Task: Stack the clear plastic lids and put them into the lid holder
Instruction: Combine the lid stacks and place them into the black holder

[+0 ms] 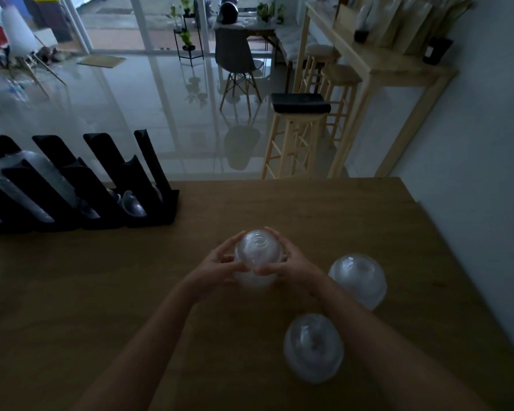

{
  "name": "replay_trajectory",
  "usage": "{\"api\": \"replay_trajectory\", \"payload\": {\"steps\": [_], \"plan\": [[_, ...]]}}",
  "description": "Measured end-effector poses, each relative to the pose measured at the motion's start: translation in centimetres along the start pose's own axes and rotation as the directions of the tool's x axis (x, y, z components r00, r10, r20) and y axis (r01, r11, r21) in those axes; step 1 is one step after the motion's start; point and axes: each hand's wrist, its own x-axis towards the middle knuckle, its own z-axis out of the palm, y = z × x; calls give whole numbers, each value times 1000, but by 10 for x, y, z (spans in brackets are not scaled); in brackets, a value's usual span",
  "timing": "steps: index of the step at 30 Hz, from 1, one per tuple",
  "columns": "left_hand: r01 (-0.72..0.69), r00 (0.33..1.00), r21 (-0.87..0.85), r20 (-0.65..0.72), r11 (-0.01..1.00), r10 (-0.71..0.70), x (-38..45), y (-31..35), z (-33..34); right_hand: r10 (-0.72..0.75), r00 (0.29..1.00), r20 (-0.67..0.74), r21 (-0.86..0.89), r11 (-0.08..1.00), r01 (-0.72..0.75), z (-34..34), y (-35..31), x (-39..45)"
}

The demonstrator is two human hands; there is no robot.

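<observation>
Three stacks of clear domed plastic lids are out on the brown wooden table [72, 292] right now. Both hands are wrapped around the middle stack of lids [258, 256], roughly centre of the table: the left hand [217, 269] cups its left side and the right hand [288, 266] cups the right, fingers curled snug on the plastic with the thumbs meeting at the near side. Can't really tell if the stack is resting on the wood or lifted a bit.

Second lid stack [358, 278] sits just right of the right wrist, and a third lid stack [313, 347] is nearer to the camera, between the two forearms, a little blurry.

Off at the far left of the table is the black slotted lid holder [107, 200], its tall dividers leaning, with a few clear lids already sitting in the slots. Lighting's pretty dim overall.
</observation>
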Motion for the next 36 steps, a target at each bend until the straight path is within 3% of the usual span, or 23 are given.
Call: {"api": "replay_trajectory", "payload": {"steps": [6,15,22,29,36], "plan": [[-101,995,73,-9,992,102,-18,31,3,-116,992,-47,-93,989,111,3,-28,-18],[-257,923,190,-242,948,299,-74,134,-70,-387,922,-11,-193,905,378,87,-127,24],[-256,878,203,-360,945,316,-103,185,-160,-425,894,142,-176,878,446,166,-189,75],[-325,860,162,-358,932,363,-89,206,-226,-464,878,116,-231,847,479,211,-219,130],[-326,867,171,-338,930,366,-55,194,-264,-447,892,72,-319,837,445,223,-206,176]]}}
